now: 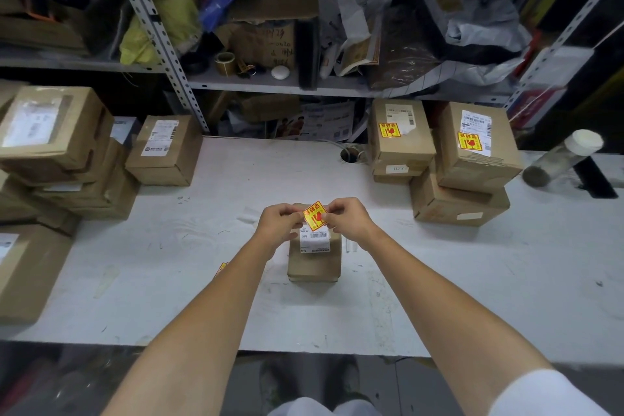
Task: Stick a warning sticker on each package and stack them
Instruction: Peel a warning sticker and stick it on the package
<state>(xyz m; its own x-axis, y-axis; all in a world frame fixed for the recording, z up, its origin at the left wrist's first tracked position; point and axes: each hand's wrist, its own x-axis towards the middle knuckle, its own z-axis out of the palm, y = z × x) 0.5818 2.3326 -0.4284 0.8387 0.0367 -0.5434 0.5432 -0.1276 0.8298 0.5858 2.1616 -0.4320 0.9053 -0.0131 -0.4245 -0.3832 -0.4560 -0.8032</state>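
Note:
A small brown package (314, 262) with a white shipping label lies in the middle of the white table (439, 280). Just above its far end I hold a yellow and red warning sticker (315, 215) between both hands. My left hand (280, 221) pinches its left edge and my right hand (346, 218) pinches its right edge. At the right stand stacked packages (472, 159) that carry the same yellow stickers. Unstickered packages (64, 159) are piled at the left. A bit of another yellow sticker (221, 268) peeks out beside my left forearm.
A metal shelf rack (270, 84) full of bags, boxes and tape rolls rises behind the table. A clear tube with a white cap (564, 159) lies at the far right. A cable hole (349, 154) sits at the table's back edge.

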